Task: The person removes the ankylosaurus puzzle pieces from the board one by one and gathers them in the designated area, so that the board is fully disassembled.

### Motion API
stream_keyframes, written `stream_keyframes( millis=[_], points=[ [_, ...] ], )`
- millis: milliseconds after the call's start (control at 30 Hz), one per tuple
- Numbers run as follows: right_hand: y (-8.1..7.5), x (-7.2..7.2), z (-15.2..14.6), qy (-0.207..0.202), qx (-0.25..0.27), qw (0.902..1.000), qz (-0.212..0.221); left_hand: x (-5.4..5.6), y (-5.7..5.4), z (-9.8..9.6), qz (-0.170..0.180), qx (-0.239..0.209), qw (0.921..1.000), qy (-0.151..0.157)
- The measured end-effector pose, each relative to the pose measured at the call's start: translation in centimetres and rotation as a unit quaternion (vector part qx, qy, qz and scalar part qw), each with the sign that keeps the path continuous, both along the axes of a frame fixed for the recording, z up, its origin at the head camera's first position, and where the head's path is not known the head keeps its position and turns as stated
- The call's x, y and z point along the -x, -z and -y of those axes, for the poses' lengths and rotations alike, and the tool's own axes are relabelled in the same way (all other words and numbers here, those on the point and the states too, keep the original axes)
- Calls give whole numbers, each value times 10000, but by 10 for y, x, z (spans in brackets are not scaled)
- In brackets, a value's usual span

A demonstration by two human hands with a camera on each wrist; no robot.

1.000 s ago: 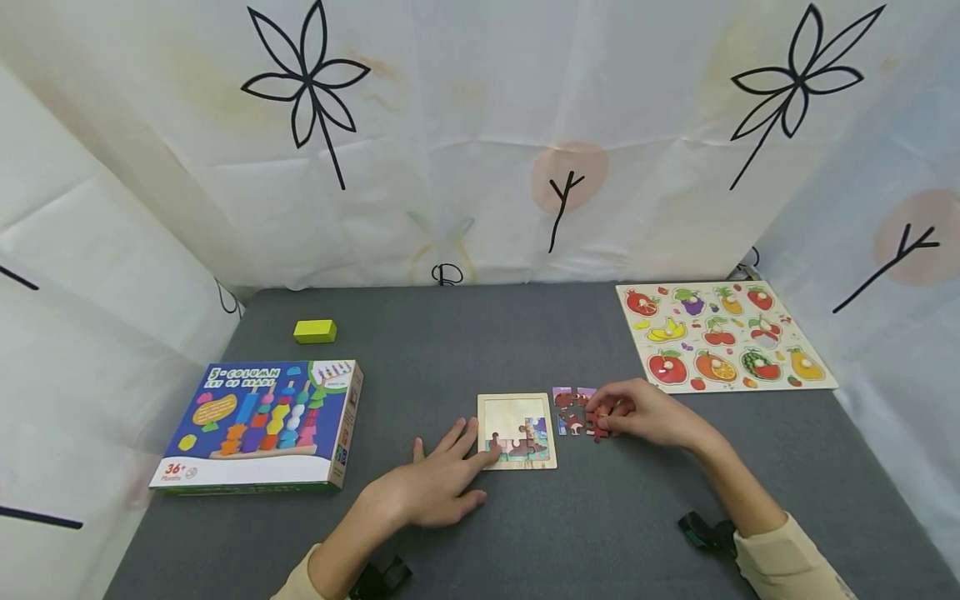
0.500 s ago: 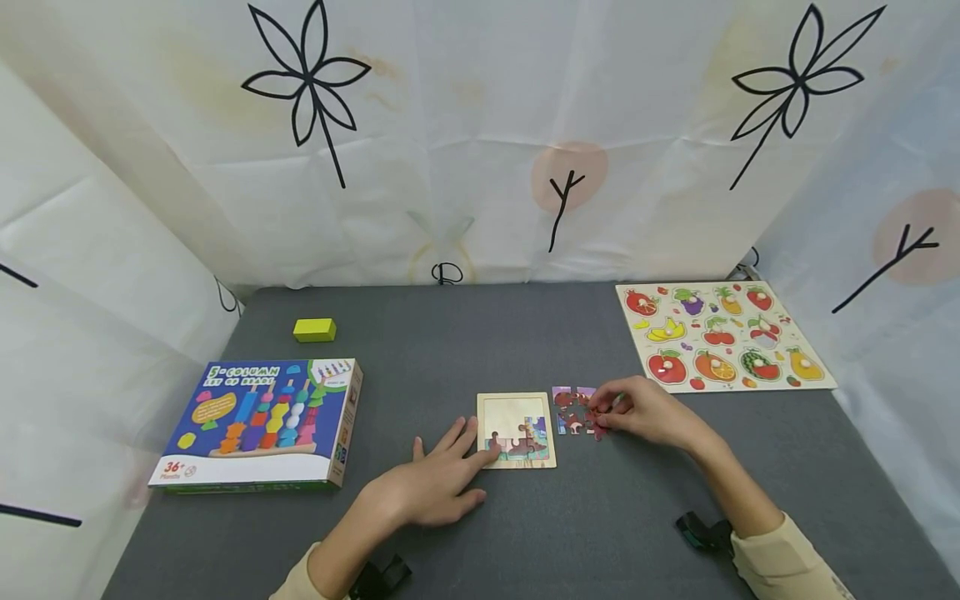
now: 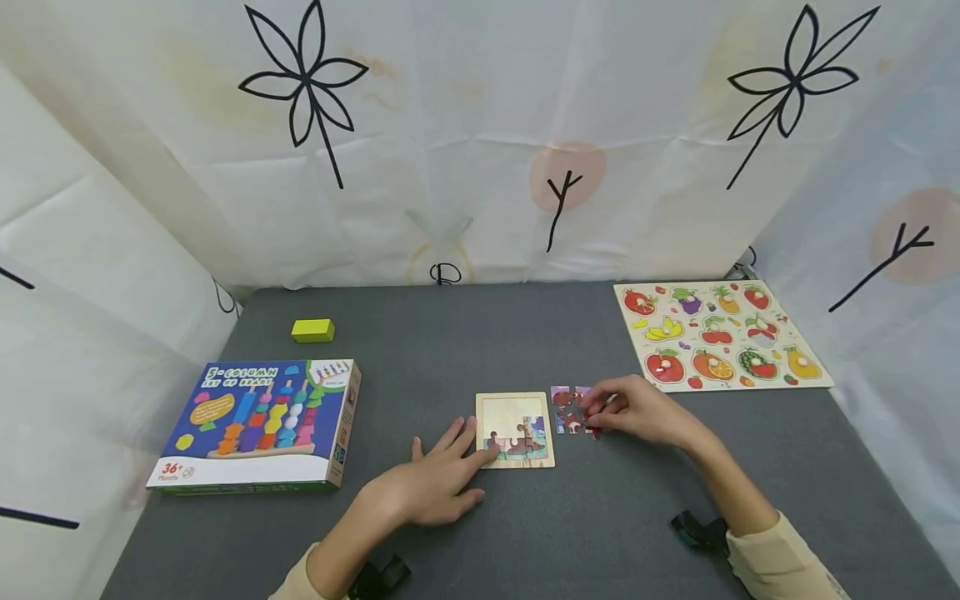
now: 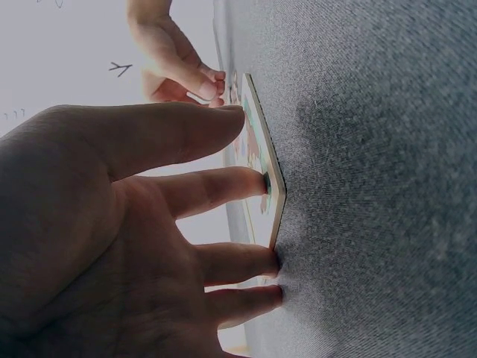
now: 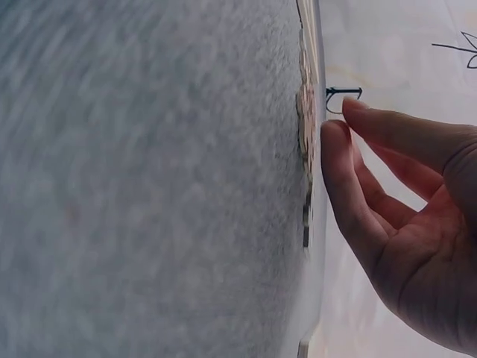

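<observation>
My left hand lies spread at the left edge of a small wooden puzzle tray. Its index fingertip presses on the tray's lower left, where several jigsaw pieces are fitted along the bottom and right side; in the left wrist view two other fingertips touch the cloth by the tray's edge. To the tray's right, loose jigsaw pieces lie close together. Over them is my right hand, with bent fingers. The right wrist view shows its thumb and index close together, apart from the pieces, with nothing visible between them.
A blue bead-toy box lies at the left on the grey tablecloth. Behind it is a yellow-green block. At the back right lies a fruit puzzle board. White printed curtains stand behind and beside the table.
My right hand shifts slightly left over the loose pieces, and its fingertips now cover more of the right-hand ones. The left hand stays in place on the tray.
</observation>
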State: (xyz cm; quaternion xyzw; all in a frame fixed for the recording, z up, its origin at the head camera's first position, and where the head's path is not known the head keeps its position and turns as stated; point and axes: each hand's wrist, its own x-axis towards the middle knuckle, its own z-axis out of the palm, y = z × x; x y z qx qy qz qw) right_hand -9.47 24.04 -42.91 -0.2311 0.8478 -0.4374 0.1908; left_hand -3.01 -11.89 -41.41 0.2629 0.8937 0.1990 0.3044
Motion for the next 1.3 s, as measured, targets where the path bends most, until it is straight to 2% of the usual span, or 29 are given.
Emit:
stream_keyframes(
  millis=[267,467,733,1033,1300],
  points=[
    [3,1,11,-74,126,9999,57,-1,-1,0,-5,-22,10000,-14],
    [7,3,24,-185,284,9991,271,-1,0,0,1,-18,10000,-32],
    [4,5,43,-404,374,9977,386,0,0,0,-35,39,10000,-12],
    [6,10,61,-735,277,9967,215,0,-1,-1,-5,79,10000,-43],
    [6,15,76,-858,-187,9961,-3,1,-1,0,-64,80,9999,-7]
  ],
)
